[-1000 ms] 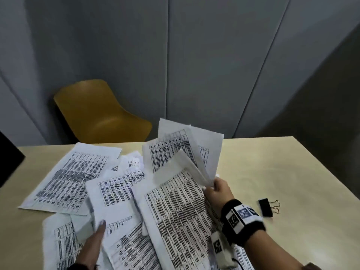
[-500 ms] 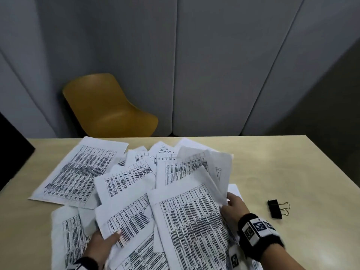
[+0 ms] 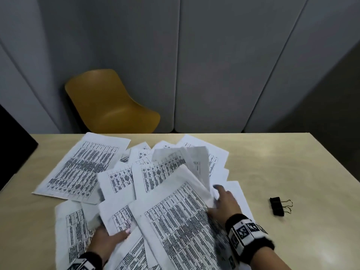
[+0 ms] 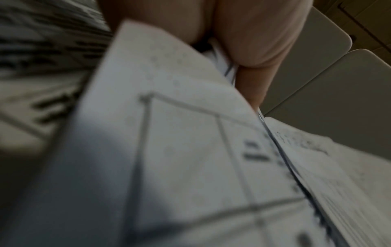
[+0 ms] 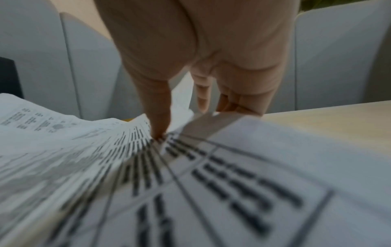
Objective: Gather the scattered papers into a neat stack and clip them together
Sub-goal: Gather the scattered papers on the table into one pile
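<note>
Head view: both hands, left hand [image 3: 109, 240] and right hand [image 3: 224, 203], gripping printed papers [image 3: 175, 221], table text unreadably blurred.

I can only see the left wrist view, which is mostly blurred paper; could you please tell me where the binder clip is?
Observer: The small black metal binder clip lies on the pale wooden table, to the right of the printed white paper sheets, and neither hand touches it.
Operator: Thank you. What is the right hand doing?
Observer: The right hand is at the pile's right edge, with its thumb pressed on top of fanned sheets and its fingers reaching past them underneath.
Operator: Are the papers stacked yet?
Observer: Not yet. They lie spread and overlapping at different angles across the table.
</note>
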